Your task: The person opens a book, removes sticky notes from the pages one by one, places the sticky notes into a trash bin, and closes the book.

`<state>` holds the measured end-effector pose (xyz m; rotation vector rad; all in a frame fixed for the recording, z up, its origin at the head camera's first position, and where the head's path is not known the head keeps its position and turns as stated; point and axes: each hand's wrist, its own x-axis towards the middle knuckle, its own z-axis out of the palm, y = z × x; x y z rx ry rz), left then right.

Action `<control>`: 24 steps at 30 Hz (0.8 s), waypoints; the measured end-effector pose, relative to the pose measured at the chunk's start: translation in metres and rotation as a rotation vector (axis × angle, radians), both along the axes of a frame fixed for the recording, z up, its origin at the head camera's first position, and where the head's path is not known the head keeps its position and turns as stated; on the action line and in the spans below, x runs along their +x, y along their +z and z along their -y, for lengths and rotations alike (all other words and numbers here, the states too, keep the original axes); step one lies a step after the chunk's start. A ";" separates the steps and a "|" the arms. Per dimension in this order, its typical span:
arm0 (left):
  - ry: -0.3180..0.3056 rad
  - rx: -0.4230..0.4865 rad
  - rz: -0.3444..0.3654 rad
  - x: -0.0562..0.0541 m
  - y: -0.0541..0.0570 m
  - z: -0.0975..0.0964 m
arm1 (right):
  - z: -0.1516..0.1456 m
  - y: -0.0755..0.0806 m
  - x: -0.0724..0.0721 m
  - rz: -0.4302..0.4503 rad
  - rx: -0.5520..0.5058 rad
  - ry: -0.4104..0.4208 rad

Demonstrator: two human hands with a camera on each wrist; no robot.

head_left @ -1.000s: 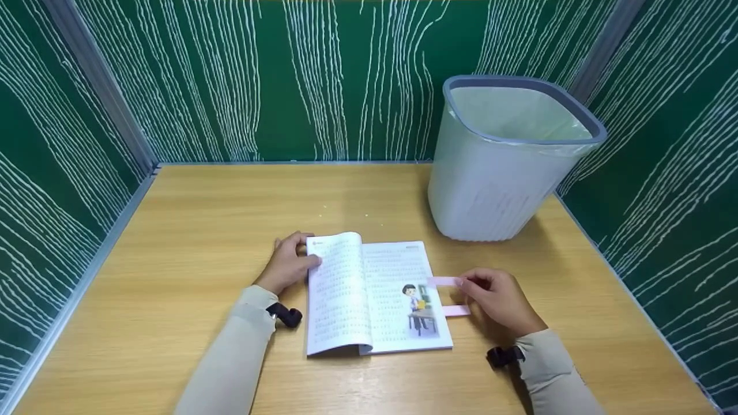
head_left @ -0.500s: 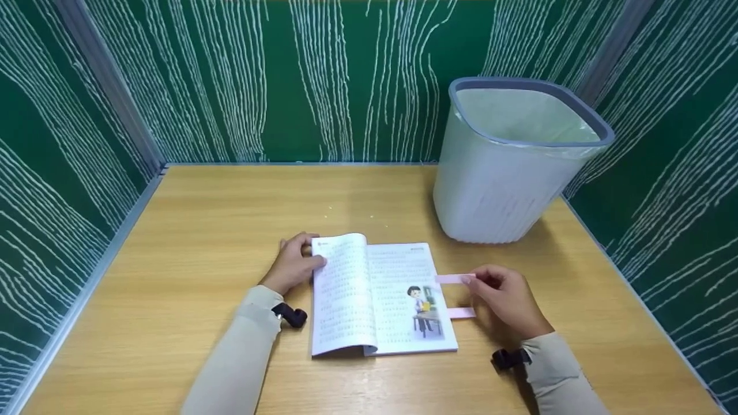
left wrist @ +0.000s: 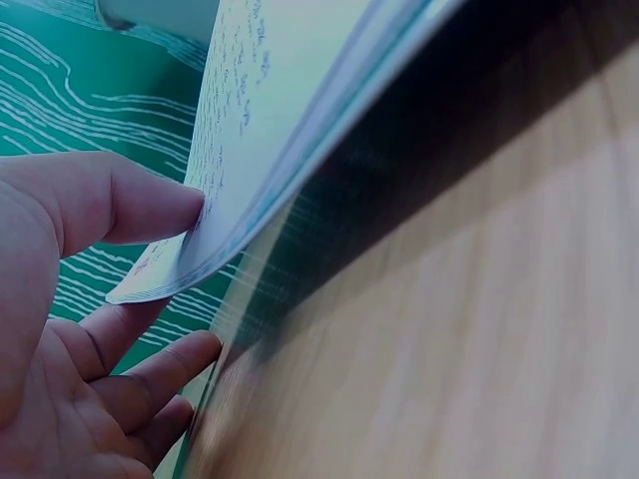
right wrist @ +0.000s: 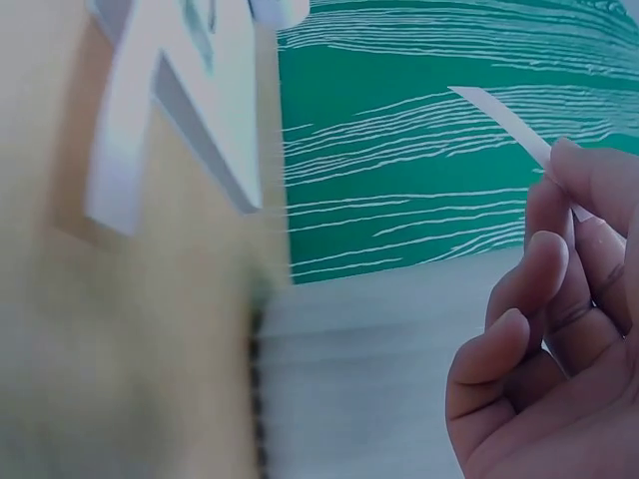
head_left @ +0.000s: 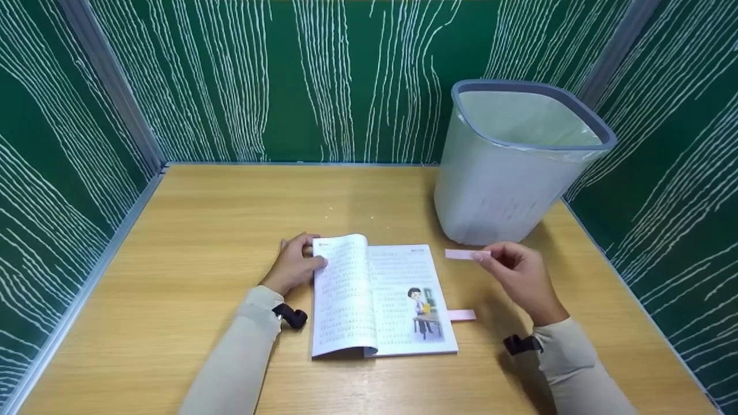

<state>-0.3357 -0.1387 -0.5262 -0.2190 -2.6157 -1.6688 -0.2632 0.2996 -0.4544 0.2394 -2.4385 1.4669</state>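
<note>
An open book [head_left: 400,265] lies on the wooden table, with printed text and a picture of a child at a desk on its right page. My left hand [head_left: 294,266] pinches the left pages near their upper outer corner; in the left wrist view the thumb is on top and a finger beneath. Right of the book, my right hand [head_left: 522,279] pinches a pink paper strip [head_left: 459,254] between thumb and index finger, apart from the book. A second pink strip [head_left: 462,315] sticks out from the book's right edge.
A pale waste bin [head_left: 496,184] with a grey rim and a plastic liner stands at the back right of the table [head_left: 230,219]. Green panels [head_left: 398,69] with white wavy lines rise at the back and sides. A few tiny white specks lie behind the book.
My right hand has drawn the upper pink strip out of the book and lifted it right and toward the bin. My left hand stays on the pages.
</note>
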 end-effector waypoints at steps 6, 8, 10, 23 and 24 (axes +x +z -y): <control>0.005 -0.025 -0.007 0.000 0.000 0.000 | -0.001 0.025 -0.004 -0.042 0.031 0.024; 0.003 -0.027 -0.011 -0.001 0.000 0.000 | -0.001 0.034 -0.006 -0.061 0.052 0.014; 0.000 -0.024 -0.015 -0.001 -0.001 0.000 | -0.001 0.044 -0.007 -0.074 0.081 0.005; -0.002 -0.016 -0.012 -0.002 -0.001 0.000 | -0.008 0.099 -0.019 -0.254 0.159 -0.014; 0.000 -0.013 -0.009 -0.002 -0.001 0.000 | -0.008 0.103 -0.020 -0.266 0.156 -0.019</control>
